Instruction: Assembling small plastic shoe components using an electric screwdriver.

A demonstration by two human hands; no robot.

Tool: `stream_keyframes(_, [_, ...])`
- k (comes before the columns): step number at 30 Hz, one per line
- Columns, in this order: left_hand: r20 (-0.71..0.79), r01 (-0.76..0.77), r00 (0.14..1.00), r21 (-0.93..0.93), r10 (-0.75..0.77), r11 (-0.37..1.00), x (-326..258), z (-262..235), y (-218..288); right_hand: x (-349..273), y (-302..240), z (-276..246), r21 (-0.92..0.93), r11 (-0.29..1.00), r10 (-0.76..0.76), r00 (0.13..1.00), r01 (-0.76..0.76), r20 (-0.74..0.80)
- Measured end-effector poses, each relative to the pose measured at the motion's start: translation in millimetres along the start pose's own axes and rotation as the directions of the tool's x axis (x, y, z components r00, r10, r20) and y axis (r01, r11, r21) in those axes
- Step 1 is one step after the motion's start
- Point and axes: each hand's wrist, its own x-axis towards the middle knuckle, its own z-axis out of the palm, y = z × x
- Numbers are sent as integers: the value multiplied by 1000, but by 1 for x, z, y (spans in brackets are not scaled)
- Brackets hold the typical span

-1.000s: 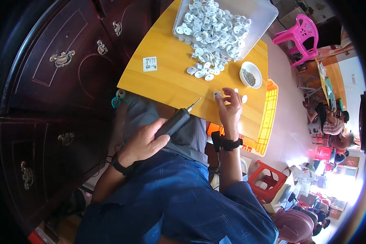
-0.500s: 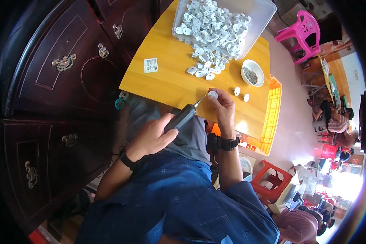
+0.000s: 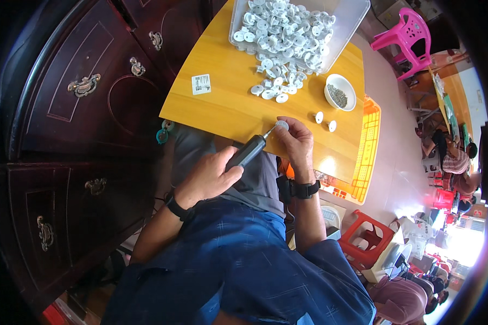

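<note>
In my left hand (image 3: pixel 209 174) is a black electric screwdriver (image 3: pixel 248 151), fingers wrapped round its body. Its thin bit points up and right, meeting a small round white plastic part (image 3: pixel 281 125). That part is pinched between the thumb and fingers of my right hand (image 3: pixel 297 140), just above the table's near edge. Whether a screw sits at the bit's tip is too small to tell. Two similar white parts (image 3: pixel 319 117) stand on the table to the right of my right hand. A white bowl (image 3: pixel 350 86) of small metal screws (image 3: pixel 337 96) is farther right.
A clear plastic bin (image 3: pixel 346 38) heaped with white parts (image 3: pixel 287 32) lies at the far side of the yellow table (image 3: pixel 217 111), with several spilled in front. A printed label (image 3: pixel 201 84) is at left. Beyond the right edge is a yellow crate (image 3: pixel 367 151); dark wooden drawers (image 3: pixel 76 124) stand left.
The screwdriver has shifted slightly up and right, its bit now closer against the white part. My right hand keeps its pinch, and the view has moved a little.
</note>
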Motion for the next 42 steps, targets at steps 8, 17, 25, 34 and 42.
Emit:
stream_keyframes(8, [19,16,1000,-5,-16,1000,2,0,1,2,5,0,-32,999,-36,999,36,-18])
stream_keyframes(17, [22,34,999,-13,-34,999,1,0,-1,1,7,0,-70,996,-50,999,49,-15])
stream_keyframes(25, [14,33,999,-25,-32,999,1,1,-7,1,5,2,-89,995,-51,999,49,-20])
stream_keyframes(34, [37,62,997,-27,-61,998,1,1,-5,3,17,-1,-122,988,-98,995,93,-29])
stream_keyframes(42, [159,216,969,-189,-188,958,1,-1,-1,5,26,-5,-191,974,-133,991,125,-26])
